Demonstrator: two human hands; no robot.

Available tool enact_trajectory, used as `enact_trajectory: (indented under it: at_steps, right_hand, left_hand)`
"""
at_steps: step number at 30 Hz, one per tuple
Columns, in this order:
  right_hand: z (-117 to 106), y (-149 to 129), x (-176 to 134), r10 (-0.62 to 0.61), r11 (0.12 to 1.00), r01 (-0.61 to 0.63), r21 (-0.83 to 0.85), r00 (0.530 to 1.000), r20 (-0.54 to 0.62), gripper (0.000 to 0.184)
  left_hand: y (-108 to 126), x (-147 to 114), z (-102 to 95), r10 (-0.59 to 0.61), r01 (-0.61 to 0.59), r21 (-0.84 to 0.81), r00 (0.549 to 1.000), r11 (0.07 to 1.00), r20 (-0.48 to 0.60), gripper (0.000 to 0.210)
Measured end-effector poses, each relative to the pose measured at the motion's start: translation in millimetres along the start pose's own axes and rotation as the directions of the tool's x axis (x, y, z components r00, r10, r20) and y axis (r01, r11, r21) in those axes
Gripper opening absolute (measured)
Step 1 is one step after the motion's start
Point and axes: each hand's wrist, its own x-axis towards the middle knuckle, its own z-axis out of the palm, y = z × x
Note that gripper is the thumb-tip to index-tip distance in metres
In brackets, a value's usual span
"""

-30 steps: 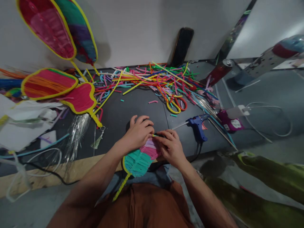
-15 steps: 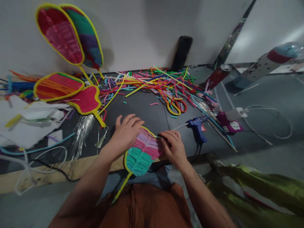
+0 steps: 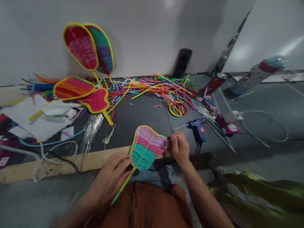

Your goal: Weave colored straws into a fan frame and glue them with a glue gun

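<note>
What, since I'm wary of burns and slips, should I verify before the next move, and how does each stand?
1. Left hand at the pipe-cleaner fan, beside its handle: ok.
2. Something held in the right hand: cannot tell; it is curled closed near the fan's right edge.
3. Yellow edging all around: not ok; none shows along the right side.
4. Glue gun lying on the table, apart from both hands: ok.
5. Glue gun cool: cannot tell.

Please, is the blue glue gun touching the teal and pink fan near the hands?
Apart: the head view shows dark tabletop between the fan and the pale rod sticking out of the glue gun.
</note>
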Motion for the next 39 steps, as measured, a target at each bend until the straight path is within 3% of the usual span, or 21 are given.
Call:
enact_trajectory:
  at_steps: [3, 7, 11, 15, 18, 21, 26, 30, 35, 39]
  right_hand:
    - [-2.6, -2.1, 4.0, -0.039, 0.999, 0.040, -0.009, 0.998, 0.040, 0.018]
    - [-2.1, -3.4, 9.4, -0.070, 0.995, 0.079, -0.064, 0.989, 0.133, 0.024]
    - [1.9, -6.8, 13.1, -0.066, 0.979, 0.108, -0.173, 0.970, 0.233, 0.028]
    - [-1.4, -13.8, 14.4, -0.067, 0.984, 0.104, -0.146, 0.969, 0.239, 0.030]
    - [-12.1, -17.1, 12.3, -0.047, 0.994, 0.066, -0.090, 0.981, 0.190, 0.028]
    - [-26.5, -14.2, 6.0, -0.016, 0.999, 0.021, -0.044, 0.993, 0.121, 0.024]
    - [-46.6, 1.0, -10.9, 0.192, 0.981, -0.191, -0.024, 0.980, 0.057, 0.027]
    - [-53.7, 5.5, -20.4, 0.289, 0.956, -0.287, -0.067, 0.957, 0.027, 0.034]
    - [-51.8, -0.3, -6.6, 0.240, 0.956, -0.219, -0.194, 0.966, 0.092, 0.037]
    - [-33.8, -7.5, 24.7, 0.164, 0.955, -0.109, -0.275, 0.969, 0.185, 0.033]
  left_hand:
    - [7.7, -24.5, -0.3, -0.172, 0.169, -0.140, 0.985, 0.976, -0.014, 0.022]
    - [5.8, -51.4, 6.9, -0.397, 0.417, -0.314, 0.909, 0.853, 0.128, 0.025]
    - [-7.9, -66.1, 28.5, -0.554, 0.637, -0.469, 0.768, 0.612, 0.321, 0.042]
    - [-11.2, -61.7, 50.5, -0.477, 0.738, -0.609, 0.663, 0.291, 0.576, 0.062]
    - [-5.6, -53.2, 55.0, -0.401, 0.714, -0.689, 0.671, 0.122, 0.624, 0.065]
    - [-0.9, -48.3, 50.1, -0.367, 0.659, -0.752, 0.707, 0.030, 0.605, 0.057]
    - [0.8, -47.0, 35.7, -0.450, 0.591, -0.802, 0.696, -0.084, 0.560, 0.051]
    - [2.1, -42.8, 25.7, -0.557, 0.545, -0.829, 0.652, -0.125, 0.513, 0.054]
    - [2.0, -32.6, 19.5, -0.624, 0.531, -0.841, 0.622, -0.107, 0.473, 0.055]
    - [1.1, -29.0, 20.6, -0.637, 0.519, -0.850, 0.628, -0.087, 0.448, 0.055]
